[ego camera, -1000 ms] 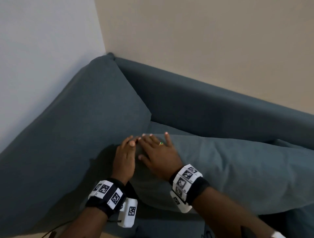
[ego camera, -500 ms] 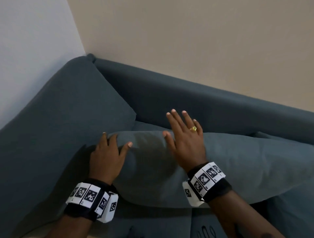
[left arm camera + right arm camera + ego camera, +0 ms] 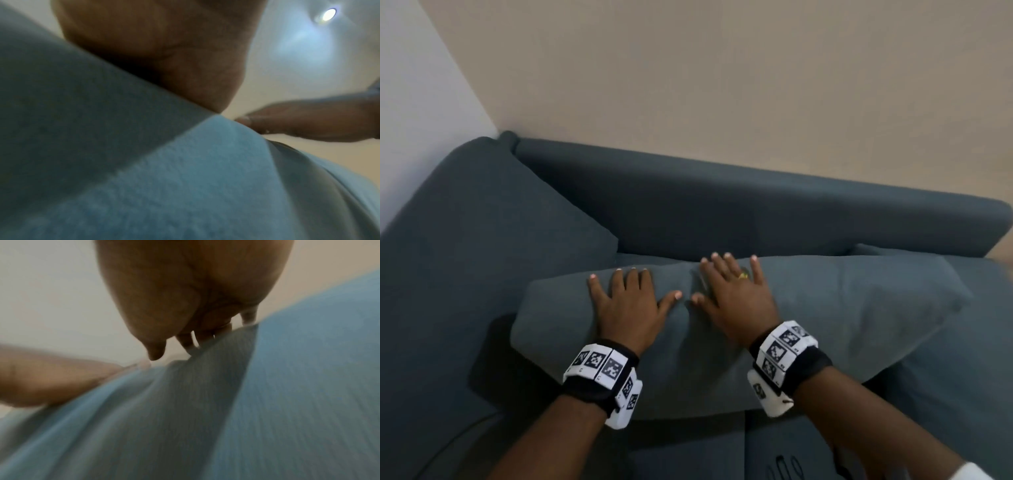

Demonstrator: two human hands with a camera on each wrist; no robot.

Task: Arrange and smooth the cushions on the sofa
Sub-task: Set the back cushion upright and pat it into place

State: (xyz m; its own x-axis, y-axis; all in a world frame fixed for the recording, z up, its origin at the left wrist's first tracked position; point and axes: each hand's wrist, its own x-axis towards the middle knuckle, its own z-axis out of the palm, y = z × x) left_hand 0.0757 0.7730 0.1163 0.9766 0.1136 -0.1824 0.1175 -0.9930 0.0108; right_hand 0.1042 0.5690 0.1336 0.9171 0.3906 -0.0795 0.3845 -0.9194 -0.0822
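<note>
Slate-blue fabric covers everything I am working on: the sofa (image 3: 756,212), its seat, and the long loose cushion (image 3: 859,308) that lies across the seat just in front of the backrest (image 3: 722,202). I have both palms flat on that cushion near its left end, and neither hand grasps anything. My left hand (image 3: 628,305) sits with fingers straight and spread, the thumb angled out toward the other hand; my right hand (image 3: 736,301), ring on 1 finger, is likewise splayed with fingertips reaching the cushion's far edge by the backrest. The 2 thumbs nearly meet, and a shallow crease in the cloth runs between them, which I judge is the reason for this placement: pressing from the middle lets me sweep outward and push the wrinkle toward the ends. The left wrist view shows the heel of my left hand (image 3: 164,56) bearing on the blue cloth (image 3: 144,178), and the right wrist view shows my right hand (image 3: 195,288) with its fingers (image 3: 186,341) touching the fabric (image 3: 287,402), though both are blurred. A second cushion (image 3: 482,240) leans against the armrest at the sofa's left end, standing up and looking settled. The long cushion lies flat on the seat rather than propped, so I reckon smoothing is under way and standing it against the backrest is not yet done. Soft filling should give under my palms, so even pressure matters more than force.
</note>
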